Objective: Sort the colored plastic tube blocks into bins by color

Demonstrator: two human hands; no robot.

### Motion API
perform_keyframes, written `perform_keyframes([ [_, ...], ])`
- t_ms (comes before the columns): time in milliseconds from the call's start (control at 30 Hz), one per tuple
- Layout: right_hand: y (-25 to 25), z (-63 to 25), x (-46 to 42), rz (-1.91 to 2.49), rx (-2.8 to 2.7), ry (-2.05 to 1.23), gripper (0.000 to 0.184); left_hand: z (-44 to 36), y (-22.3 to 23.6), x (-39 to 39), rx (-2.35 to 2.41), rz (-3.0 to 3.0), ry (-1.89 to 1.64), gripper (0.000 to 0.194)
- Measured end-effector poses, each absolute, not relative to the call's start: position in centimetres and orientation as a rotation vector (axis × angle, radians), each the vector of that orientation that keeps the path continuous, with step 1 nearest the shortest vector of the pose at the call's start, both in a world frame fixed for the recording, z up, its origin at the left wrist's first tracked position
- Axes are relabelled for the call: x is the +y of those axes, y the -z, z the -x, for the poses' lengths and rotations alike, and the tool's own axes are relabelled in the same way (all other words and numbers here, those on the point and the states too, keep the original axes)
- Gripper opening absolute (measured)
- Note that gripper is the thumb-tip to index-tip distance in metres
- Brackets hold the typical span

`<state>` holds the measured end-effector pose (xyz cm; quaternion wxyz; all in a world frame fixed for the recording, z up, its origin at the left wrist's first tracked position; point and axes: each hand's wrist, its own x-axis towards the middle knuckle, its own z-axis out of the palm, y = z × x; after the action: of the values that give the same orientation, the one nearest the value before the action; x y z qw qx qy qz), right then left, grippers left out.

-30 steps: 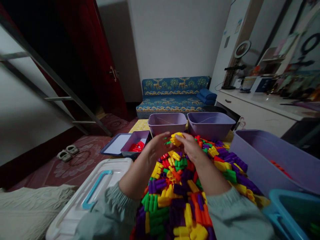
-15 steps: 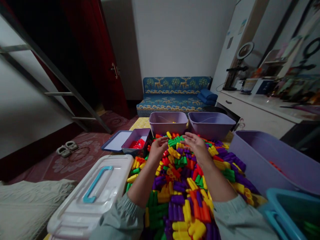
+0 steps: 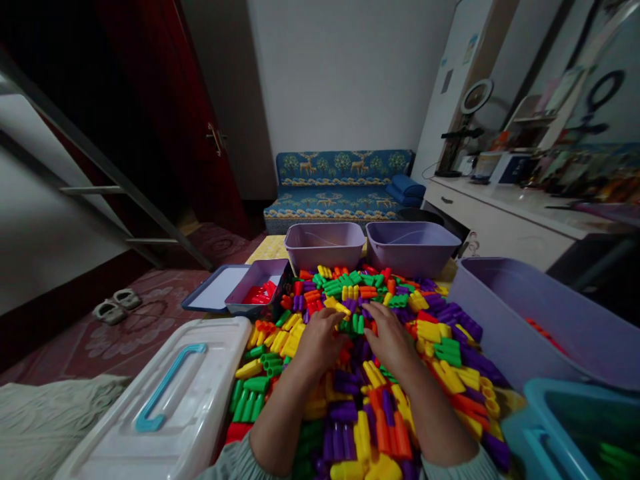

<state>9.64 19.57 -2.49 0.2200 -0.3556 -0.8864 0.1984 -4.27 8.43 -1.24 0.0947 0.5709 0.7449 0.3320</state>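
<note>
A big heap of plastic tube blocks in yellow, green, purple, orange and red covers the table in front of me. My left hand lies on the heap near its middle, fingers curled down into the blocks by a yellow piece. My right hand rests beside it, fingers bent onto the pile next to green blocks. What the fingers grip, if anything, is hidden. Two purple tubs stand at the far edge of the heap.
A small purple tray with red blocks sits on a blue lid at the left. A white case with a blue handle lies at near left. A large purple bin and a blue bin stand right. Sofa and cabinet behind.
Both hands held a yellow cluster up near the far tubs, then let it go. They have since drawn back toward me and dropped onto the middle of the heap.
</note>
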Motion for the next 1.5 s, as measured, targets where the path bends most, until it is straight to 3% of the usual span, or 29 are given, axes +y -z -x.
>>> perform_keyframes([
  [233, 1.3, -10.0, 18.3, 1.198, -2.621, -0.238, 0.06, 3.7, 1.0, 8.3, 2.246, -1.666, -0.82, 0.022],
  [467, 0.6, -10.3, 18.4, 1.12, -2.716, -0.315, 0.055, 2.9, 0.8, 7.9, 2.329, -1.712, -0.654, 0.056],
  [567, 0.4, -10.5, 18.3, 1.077, -2.731, -0.424, 0.052, 2.5, 0.3, 7.7, 2.369, -1.719, -0.573, 0.067],
  [700, 0.9, -10.1, 18.1, 1.062, -2.661, -0.634, 0.049, 2.1, -0.2, 7.6, 2.376, -1.706, -0.52, 0.062],
  [900, 2.2, -8.8, 17.9, 0.704, -2.33, -1.315, 0.069, 1.9, 0.4, 8.0, 2.426, -1.668, -0.55, 0.056],
  [967, 2.2, -8.7, 18.0, 0.703, -2.293, -1.201, 0.066, 1.9, 0.6, 8.1, 2.437, -1.639, -0.593, 0.049],
  [1067, 2.0, -8.9, 18.5, 0.859, -2.354, -0.759, 0.06, 2.2, 0.7, 8.2, 2.485, -1.521, -0.661, 0.04],
  [1167, 1.9, -9.2, 18.8, 0.944, -2.454, -0.44, 0.067, 2.6, 0.8, 8.2, 2.532, -1.434, -0.725, 0.037],
  [1300, 1.9, -9.3, 18.7, 1.039, -2.603, -0.364, 0.075, 2.8, 0.8, 8.2, 2.534, -1.404, -0.735, 0.032],
  [1500, 1.1, -9.4, 18.8, 0.996, -2.562, -0.38, 0.06, 2.4, 0.6, 8.2, 2.499, -1.414, -0.698, 0.031],
])
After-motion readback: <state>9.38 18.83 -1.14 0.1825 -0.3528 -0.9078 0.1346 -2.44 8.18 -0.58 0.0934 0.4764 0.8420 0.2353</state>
